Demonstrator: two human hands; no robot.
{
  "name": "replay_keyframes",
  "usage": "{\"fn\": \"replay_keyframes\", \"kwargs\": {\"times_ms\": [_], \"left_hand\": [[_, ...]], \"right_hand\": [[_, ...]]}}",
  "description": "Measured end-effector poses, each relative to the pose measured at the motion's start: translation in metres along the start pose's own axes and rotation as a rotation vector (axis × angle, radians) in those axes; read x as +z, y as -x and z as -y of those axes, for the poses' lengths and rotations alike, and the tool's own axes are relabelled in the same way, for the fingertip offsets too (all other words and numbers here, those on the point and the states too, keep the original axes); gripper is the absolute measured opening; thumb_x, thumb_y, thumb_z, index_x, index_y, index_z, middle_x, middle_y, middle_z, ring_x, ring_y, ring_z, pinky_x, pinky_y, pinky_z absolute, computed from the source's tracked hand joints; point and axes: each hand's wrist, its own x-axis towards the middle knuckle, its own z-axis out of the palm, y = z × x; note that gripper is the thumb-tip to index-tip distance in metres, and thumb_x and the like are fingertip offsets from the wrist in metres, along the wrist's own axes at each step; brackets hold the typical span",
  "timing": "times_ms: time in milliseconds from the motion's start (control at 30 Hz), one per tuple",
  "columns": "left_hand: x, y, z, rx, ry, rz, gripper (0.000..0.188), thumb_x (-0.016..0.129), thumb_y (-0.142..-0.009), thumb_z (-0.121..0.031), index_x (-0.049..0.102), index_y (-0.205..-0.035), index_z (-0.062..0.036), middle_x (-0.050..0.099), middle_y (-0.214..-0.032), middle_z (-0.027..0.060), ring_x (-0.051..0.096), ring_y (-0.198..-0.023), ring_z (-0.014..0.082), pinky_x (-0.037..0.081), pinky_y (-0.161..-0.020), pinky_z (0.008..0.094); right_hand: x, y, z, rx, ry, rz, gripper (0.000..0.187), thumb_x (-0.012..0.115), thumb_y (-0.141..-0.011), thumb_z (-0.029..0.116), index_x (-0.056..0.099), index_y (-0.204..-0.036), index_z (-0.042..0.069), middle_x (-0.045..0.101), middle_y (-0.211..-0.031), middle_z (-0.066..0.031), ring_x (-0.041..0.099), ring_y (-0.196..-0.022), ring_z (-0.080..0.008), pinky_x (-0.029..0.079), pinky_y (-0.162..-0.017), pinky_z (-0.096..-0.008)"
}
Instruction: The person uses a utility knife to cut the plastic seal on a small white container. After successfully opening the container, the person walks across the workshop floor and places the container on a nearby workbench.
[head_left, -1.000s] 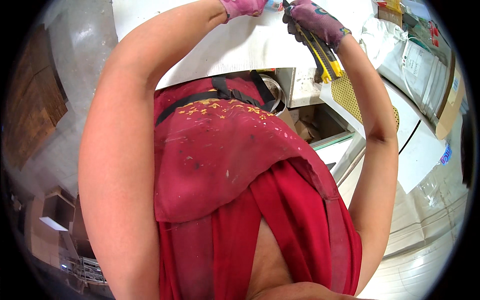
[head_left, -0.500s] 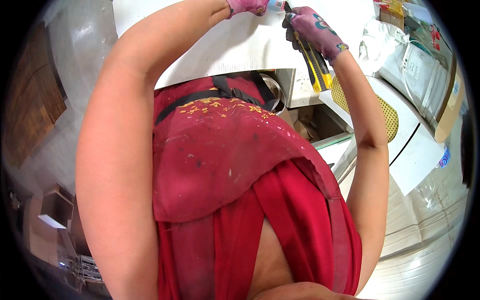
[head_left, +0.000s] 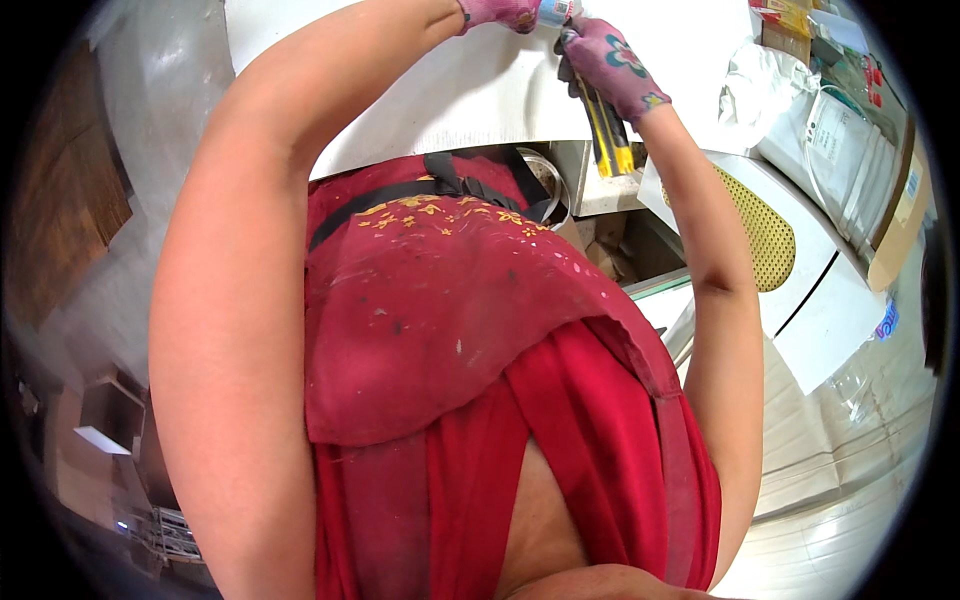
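At the top edge my left hand (head_left: pixel 502 12), in a pink patterned glove, has its fingers curled against a light-blue and white labelled item (head_left: pixel 558 12). The frame cuts off part of that hand and most of the item, so its kind does not show. My right hand (head_left: pixel 610 68), gloved in pink with a flower print and dark palm, is closed around a yellow and black utility knife (head_left: pixel 608 140). Its yellow end points toward my body. The knife's front end lies by the labelled item; whether the blade touches it, I cannot tell.
Under both hands lies a white tabletop (head_left: pixel 400 110). Below its front edge is an open drawer (head_left: pixel 645 245) with brown scraps. A yellow perforated stool seat (head_left: pixel 765 235) stands right of my forearm. White plastic bags (head_left: pixel 765 90) and a cardboard box (head_left: pixel 900 215) sit farther right.
My right hand and the utility knife have shifted a little left and the knife stands more upright. More of the labelled item shows. My left hand has hardly moved.
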Motion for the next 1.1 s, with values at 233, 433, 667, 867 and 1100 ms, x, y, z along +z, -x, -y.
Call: {"fn": "replay_keyframes", "kwargs": {"times_ms": [233,433,667,867,1100], "left_hand": [[-0.009,0.003,-0.004,-0.009,0.007,0.126,0.043,0.081,-0.052,-0.028,0.071,-0.087,-0.0037,0.069,-0.094,0.0186,0.067,-0.090,0.0305,0.054,-0.080,0.0371],[-0.019,0.001,-0.004,-0.025,0.025,0.144,0.044,0.081,-0.053,-0.033,0.072,-0.086,-0.0055,0.069,-0.095,0.0183,0.067,-0.090,0.0300,0.054,-0.080,0.0367],[-0.011,0.011,-0.012,0.017,-0.092,-0.075,0.049,0.077,-0.056,-0.026,0.063,-0.097,-0.0023,0.063,-0.102,0.0171,0.061,-0.097,0.0313,0.050,-0.085,0.0390],[0.019,0.019,-0.011,0.117,-0.111,-0.400,0.036,0.065,-0.065,-0.013,0.058,-0.099,-0.0064,0.060,-0.098,0.0136,0.059,-0.094,0.0296,0.045,-0.085,0.0409],[0.008,0.003,0.000,0.177,-0.074,-0.276,0.020,0.065,-0.066,-0.013,0.066,-0.085,-0.0068,0.065,-0.090,0.0159,0.064,-0.089,0.0307,0.050,-0.080,0.0390]], "right_hand": [[0.011,0.011,-0.012,0.001,0.063,-0.063,0.028,0.039,-0.095,0.018,0.058,-0.092,-0.003,0.062,-0.069,-0.0126,0.060,-0.055,-0.0177,0.048,-0.054,-0.0320],[0.011,-0.005,-0.013,-0.047,0.083,-0.108,0.025,0.040,-0.090,0.013,0.058,-0.093,-0.004,0.062,-0.070,-0.0133,0.061,-0.056,-0.0181,0.049,-0.056,-0.0330],[0.000,-0.005,-0.017,-0.090,-0.002,-0.072,0.024,0.041,-0.089,0.016,0.058,-0.092,-0.001,0.061,-0.069,-0.0099,0.058,-0.053,-0.0156,0.048,-0.054,-0.0299],[-0.025,-0.016,-0.001,-0.007,-0.002,0.095,0.023,0.044,-0.082,0.017,0.059,-0.085,-0.001,0.060,-0.066,-0.0108,0.057,-0.052,-0.0184,0.048,-0.049,-0.0312],[-0.034,-0.015,0.009,0.047,-0.081,0.117,0.023,0.046,-0.084,0.018,0.060,-0.083,0.000,0.060,-0.064,-0.0106,0.057,-0.052,-0.0192,0.048,-0.049,-0.0313]]}}
